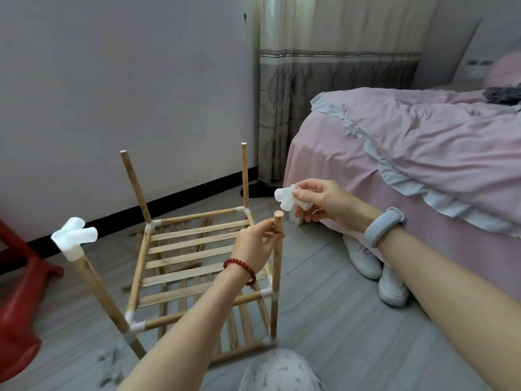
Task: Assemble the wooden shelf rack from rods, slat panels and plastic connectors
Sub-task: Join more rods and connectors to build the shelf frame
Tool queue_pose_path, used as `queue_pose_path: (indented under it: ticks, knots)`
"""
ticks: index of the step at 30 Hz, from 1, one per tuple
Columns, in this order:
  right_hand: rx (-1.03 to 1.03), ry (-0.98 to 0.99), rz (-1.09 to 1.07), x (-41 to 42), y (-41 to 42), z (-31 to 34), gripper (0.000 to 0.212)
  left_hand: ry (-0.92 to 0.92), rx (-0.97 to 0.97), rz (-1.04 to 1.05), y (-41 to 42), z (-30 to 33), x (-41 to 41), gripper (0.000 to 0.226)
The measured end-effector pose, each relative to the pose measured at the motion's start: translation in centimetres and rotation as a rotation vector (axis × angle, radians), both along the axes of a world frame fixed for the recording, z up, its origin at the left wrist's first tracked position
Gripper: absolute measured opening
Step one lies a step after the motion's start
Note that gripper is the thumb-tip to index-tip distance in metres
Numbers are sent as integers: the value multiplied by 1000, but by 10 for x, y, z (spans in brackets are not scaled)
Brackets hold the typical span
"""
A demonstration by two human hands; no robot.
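While left hand (255, 244) grips rod (277, 249), right hand (324, 201) pinches connector (286, 197)

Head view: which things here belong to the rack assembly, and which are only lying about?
For the job:
- rack
- near right rod, gripped by left hand
- connector in right hand
- fitted connector on near left rod

Lying about:
- shoes
- bed
- red stool
- curtain

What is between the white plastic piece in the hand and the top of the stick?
Nothing: the head view shows only bare air between the connector and the rod top.
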State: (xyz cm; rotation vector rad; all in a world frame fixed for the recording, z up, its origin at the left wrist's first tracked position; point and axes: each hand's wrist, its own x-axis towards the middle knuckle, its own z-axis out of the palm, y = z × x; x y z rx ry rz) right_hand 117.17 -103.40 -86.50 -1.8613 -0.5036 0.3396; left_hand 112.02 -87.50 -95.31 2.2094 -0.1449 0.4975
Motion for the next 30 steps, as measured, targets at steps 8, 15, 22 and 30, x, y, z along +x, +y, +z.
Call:
queue_pose_path:
  ticks: [8, 15, 22, 30]
  knots:
    - [-294, -162, 61, -6, 17, 20, 5, 134, -183, -30, 3, 5, -1, 27]
    - [-371, -127, 48, -8, 25, 30, 8, 177, -247, -48, 3, 5, -1, 27]
    - [-218, 63, 19, -3, 26, 24, 10, 207, -296, -59, 5, 2, 1, 26]
    - [-298, -35, 44, -2, 30, 17, 8, 216, -303, -78, 5, 1, 3, 26]
